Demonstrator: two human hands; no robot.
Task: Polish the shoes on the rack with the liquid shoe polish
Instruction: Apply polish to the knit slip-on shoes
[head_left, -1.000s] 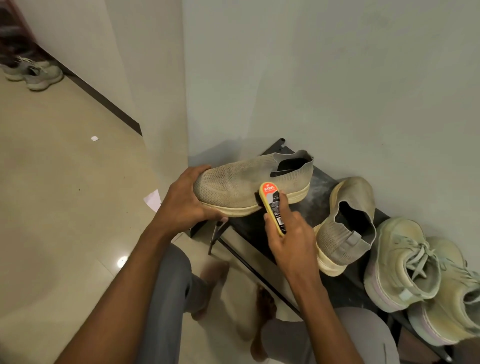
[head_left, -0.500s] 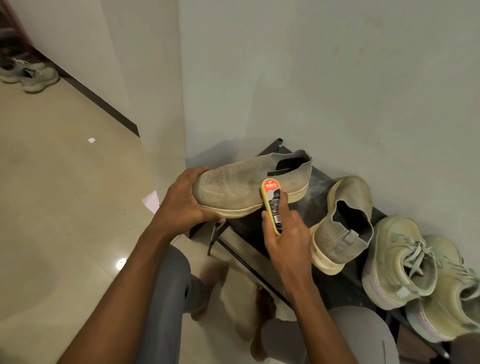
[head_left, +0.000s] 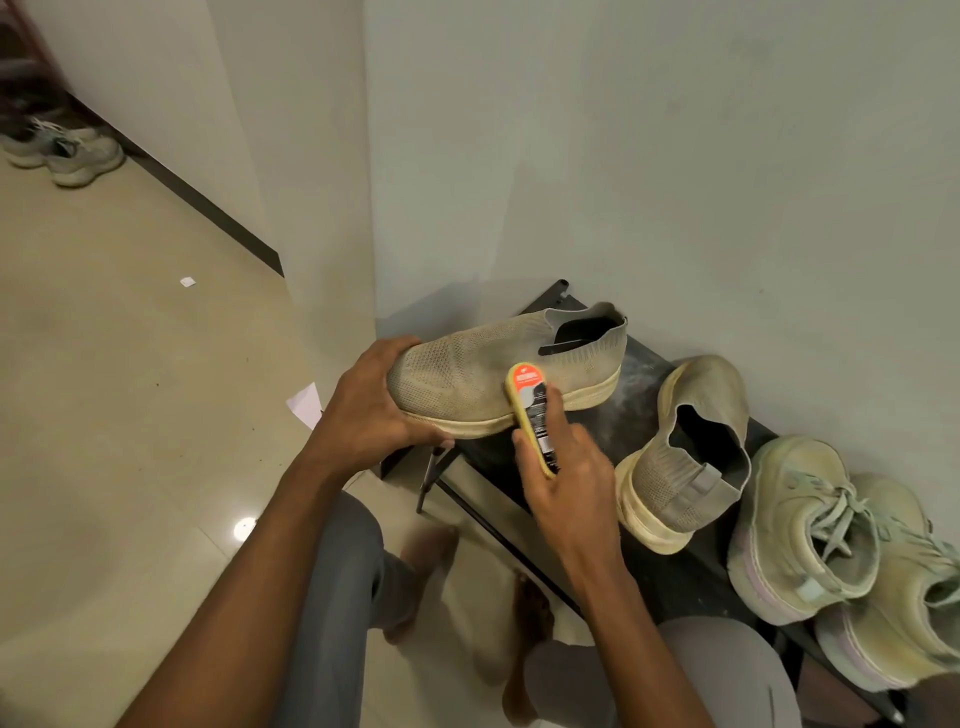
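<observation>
Polish applicator (head_left: 532, 418) is pressed flat against the side of the knit slip-on (head_left: 498, 371), right around the middle where the upper meets the pale sole. Right hand (head_left: 563, 470) is wrapped round the applicator with the index finger lying along its back, so that grip is fully closed on it. Left hand (head_left: 371, 410) is clamped over the toe, holding the shoe up just above the end of the black rack (head_left: 613, 431).

Tips for this bit, imo: keep the sponge face flat on the fabric, short overlapping strokes along the sidewall, and don't squeeze hard, knit probably soaks liquid fast and could blotch. I'd try to stay off the sole edge unless you want it tinted too. Left hand should keep the toe steady and rotate the shoe so the heel and far side get covered.

Its twin (head_left: 685, 452) is lying tipped on the rack beside it, and a laced pair (head_left: 831, 540) sits further right, all looking untouched as far as I can tell
</observation>
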